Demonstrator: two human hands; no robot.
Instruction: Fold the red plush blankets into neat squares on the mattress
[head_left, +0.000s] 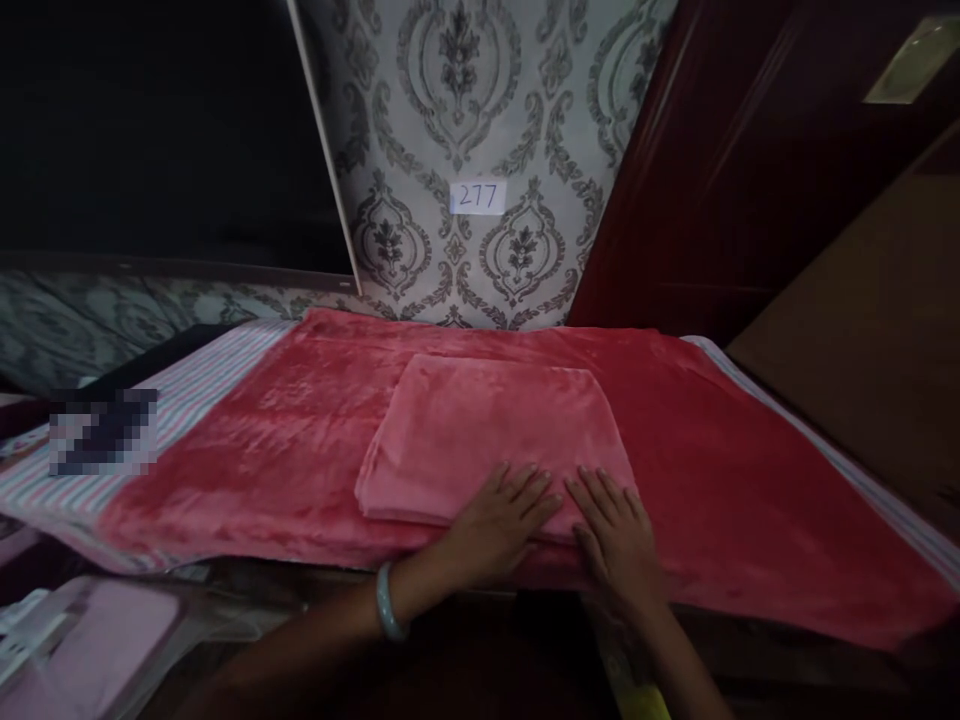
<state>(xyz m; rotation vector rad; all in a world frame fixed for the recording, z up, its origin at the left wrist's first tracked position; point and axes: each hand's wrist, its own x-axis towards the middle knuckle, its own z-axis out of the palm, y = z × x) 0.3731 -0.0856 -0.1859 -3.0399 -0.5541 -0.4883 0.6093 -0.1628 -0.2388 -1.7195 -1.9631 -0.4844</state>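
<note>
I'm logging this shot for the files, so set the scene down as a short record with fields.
Main item: folded pink cloth, lying flat
Under it: red blanket, spread out
Below that: striped sheet, showing at both sides
Left hand: palm down on the cloth's near edge
Right hand: palm down at the cloth's near right corner
Worn: pale bracelet, left wrist
Wall: patterned wallpaper, card reading 277
Upper left: dark screen
</note>
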